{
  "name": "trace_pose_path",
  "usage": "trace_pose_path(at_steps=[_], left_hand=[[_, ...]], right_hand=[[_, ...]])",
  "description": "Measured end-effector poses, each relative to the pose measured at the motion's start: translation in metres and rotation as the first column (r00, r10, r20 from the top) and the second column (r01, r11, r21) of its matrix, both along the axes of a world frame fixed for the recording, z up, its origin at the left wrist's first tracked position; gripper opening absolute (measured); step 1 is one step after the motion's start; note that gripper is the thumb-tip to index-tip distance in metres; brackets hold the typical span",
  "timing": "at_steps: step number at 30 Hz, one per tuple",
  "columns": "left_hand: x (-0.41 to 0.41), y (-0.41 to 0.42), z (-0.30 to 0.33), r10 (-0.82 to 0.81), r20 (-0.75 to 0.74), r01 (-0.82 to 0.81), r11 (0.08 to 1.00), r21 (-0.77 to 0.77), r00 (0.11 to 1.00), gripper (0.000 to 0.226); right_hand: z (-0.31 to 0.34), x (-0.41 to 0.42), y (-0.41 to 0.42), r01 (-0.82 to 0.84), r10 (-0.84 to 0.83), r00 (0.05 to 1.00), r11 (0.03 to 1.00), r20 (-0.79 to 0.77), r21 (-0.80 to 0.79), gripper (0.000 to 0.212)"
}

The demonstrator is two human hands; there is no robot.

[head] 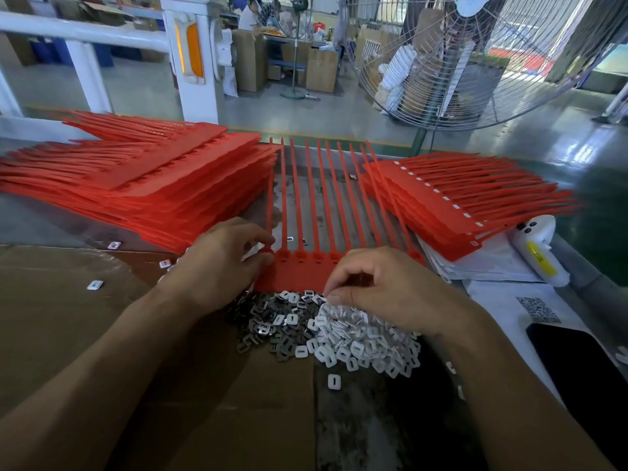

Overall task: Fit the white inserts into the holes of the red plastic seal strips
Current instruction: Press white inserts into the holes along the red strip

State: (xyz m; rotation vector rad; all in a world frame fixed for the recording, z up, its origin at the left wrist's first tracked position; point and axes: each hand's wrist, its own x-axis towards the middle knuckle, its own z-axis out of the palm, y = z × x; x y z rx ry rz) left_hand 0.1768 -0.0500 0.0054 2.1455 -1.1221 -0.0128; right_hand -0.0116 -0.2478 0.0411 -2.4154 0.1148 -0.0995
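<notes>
A red sheet of joined seal strips [299, 270] lies flat in front of me, its thin tails pointing away. My left hand [221, 263] grips the sheet's left end, fingers curled over the first hole. My right hand [384, 287] hovers over the sheet's near right edge with fingertips pinched together; whether they hold an insert is hidden. Just below the sheet lies a heap of white inserts [360, 345], with darker metal clips [265, 324] mixed in on its left.
A tall stack of red strip sheets [142, 181] lies at the left, and a smaller stack with white inserts fitted [452, 202] at the right. Brown cardboard [68, 317] covers the table. A white device [537, 249], papers and a black phone [577, 362] sit right. A large fan [475, 59] stands behind.
</notes>
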Motion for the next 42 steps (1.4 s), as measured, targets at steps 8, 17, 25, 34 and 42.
trace_pose_path(at_steps=[8,17,25,34,42], left_hand=[[-0.024,-0.005,0.010,-0.115,0.108,0.127,0.986,-0.110,0.988,0.017],[-0.050,-0.021,0.009,-0.212,0.182,0.252,0.937,-0.241,0.960,0.020],[-0.049,-0.019,0.012,-0.186,0.240,0.248,0.933,-0.262,0.953,0.011],[-0.049,-0.021,0.012,-0.157,0.198,0.214,0.926,-0.311,0.968,0.004],[-0.052,-0.019,0.014,-0.107,0.274,0.194,0.928,-0.317,0.956,0.021]], right_hand=[[-0.005,0.001,-0.003,0.095,-0.103,0.993,0.989,0.065,0.116,0.010],[-0.010,0.012,0.008,0.238,-0.298,0.948,0.899,0.115,0.367,0.019],[-0.008,0.016,0.017,0.183,-0.281,0.948,0.866,0.148,0.466,0.017],[-0.008,0.015,0.020,0.193,-0.291,0.942,0.877,0.166,0.440,0.012],[-0.008,0.017,0.025,0.203,-0.295,0.944,0.873,0.148,0.444,0.015]])
